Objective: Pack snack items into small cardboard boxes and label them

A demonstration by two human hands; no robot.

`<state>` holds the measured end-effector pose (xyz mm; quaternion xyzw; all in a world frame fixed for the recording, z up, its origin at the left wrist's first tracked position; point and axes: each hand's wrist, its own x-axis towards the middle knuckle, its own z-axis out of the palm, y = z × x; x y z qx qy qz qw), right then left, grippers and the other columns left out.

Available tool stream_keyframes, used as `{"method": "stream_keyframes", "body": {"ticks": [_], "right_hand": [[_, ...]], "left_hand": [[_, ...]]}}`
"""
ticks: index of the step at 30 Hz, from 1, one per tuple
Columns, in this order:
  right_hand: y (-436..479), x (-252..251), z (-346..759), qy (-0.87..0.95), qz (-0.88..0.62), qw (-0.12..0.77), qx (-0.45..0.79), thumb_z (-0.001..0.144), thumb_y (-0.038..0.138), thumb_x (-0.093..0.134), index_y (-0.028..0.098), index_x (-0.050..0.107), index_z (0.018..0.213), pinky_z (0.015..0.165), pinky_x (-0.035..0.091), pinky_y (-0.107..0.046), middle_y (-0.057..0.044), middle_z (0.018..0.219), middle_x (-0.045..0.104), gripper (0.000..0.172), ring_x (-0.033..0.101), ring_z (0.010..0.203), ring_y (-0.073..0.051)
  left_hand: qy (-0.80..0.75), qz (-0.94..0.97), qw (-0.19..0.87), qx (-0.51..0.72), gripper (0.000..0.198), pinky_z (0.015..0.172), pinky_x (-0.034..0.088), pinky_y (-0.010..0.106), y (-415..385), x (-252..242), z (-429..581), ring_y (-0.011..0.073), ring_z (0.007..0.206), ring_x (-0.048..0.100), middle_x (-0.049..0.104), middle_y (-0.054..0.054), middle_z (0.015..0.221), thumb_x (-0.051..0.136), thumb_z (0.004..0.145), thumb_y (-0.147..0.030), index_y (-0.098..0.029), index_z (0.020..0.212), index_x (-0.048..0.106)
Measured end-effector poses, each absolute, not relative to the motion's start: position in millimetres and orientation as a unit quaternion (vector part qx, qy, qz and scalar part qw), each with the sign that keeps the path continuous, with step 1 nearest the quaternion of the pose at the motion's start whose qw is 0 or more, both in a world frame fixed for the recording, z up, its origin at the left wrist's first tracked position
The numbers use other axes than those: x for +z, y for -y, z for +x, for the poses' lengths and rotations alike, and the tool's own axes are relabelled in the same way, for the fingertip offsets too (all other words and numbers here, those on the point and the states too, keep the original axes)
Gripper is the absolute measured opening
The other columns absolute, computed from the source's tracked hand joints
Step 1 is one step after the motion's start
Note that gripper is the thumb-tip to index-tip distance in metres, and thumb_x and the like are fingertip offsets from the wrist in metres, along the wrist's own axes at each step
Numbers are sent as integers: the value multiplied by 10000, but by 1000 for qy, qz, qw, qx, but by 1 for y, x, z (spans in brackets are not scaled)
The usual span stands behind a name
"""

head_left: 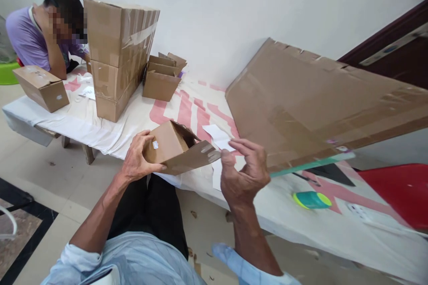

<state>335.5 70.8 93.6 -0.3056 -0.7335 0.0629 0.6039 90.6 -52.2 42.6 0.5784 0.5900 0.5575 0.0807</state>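
Note:
My left hand [136,160] grips a small brown cardboard box [169,144] from its left side, holding it tilted above the table edge with its open end facing right. One flap [197,156] sticks out toward my right hand [243,170]. The thumb and forefinger of my right hand are pinched at the flap's taped tip, with the other fingers curled. A white paper slip [219,137] lies on the cloth just behind the flap.
A large flat cardboard sheet [317,98] slopes over the table's right half. A tall stack of taped boxes [117,53], an open box [162,78] and a closed box [42,87] stand at the back left. Another person [43,35] sits there. A teal tape roll [311,199] lies right.

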Motion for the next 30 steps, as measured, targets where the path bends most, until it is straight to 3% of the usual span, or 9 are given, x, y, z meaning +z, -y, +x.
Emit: {"method": "stream_keyframes", "body": {"ticks": [2, 4, 8, 10, 17, 30], "right_hand": [[-56, 127, 321, 824, -208, 526, -3, 972, 289, 704, 237, 752, 1010, 968, 547, -459, -73, 1028, 747, 80, 674, 1018, -257], [-45, 147, 303, 889, -137, 433, -52, 1000, 225, 666, 232, 758, 975, 939, 532, -434, -78, 995, 744, 96, 651, 987, -249], [-43, 156, 276, 953, -117, 249, -129, 1009, 221, 662, 213, 764, 958, 925, 492, -436, -102, 992, 723, 113, 596, 1017, -278], [-50, 155, 271, 959, -125, 200, -160, 995, 241, 693, 208, 769, 972, 913, 467, -438, -103, 974, 709, 86, 574, 1008, -285], [-63, 159, 270, 960, -124, 168, -187, 980, 239, 712, 206, 777, 921, 858, 402, -403, -101, 920, 697, 94, 549, 975, -275], [-66, 161, 277, 962, -103, 165, -190, 1004, 213, 675, 209, 805, 966, 810, 392, -389, -89, 878, 698, 135, 564, 946, -262]], "left_hand": [[-597, 581, 61, 549, 926, 1212, 445, 605, 49, 50, 100, 426, 1480, 513, 548, 200, 1546, 1029, 546, -393, -229, 1351, 601], [-608, 577, 44, 544, 878, 1215, 438, 603, 46, 56, 110, 426, 1471, 517, 564, 188, 1529, 1016, 557, -368, -235, 1324, 610], [-636, 558, 34, 533, 758, 1183, 454, 593, 43, 67, 128, 420, 1440, 539, 573, 167, 1522, 966, 624, -334, -251, 1293, 619], [-643, 551, 32, 530, 728, 1150, 474, 585, 42, 70, 133, 417, 1423, 549, 580, 164, 1512, 956, 645, -349, -255, 1284, 619], [-652, 555, 23, 516, 773, 1135, 465, 593, 39, 72, 142, 432, 1441, 518, 561, 191, 1529, 986, 637, -422, -234, 1286, 611], [-652, 568, 43, 500, 818, 1110, 454, 628, 37, 75, 146, 454, 1446, 493, 531, 186, 1555, 1011, 615, -424, -261, 1303, 600]]}}
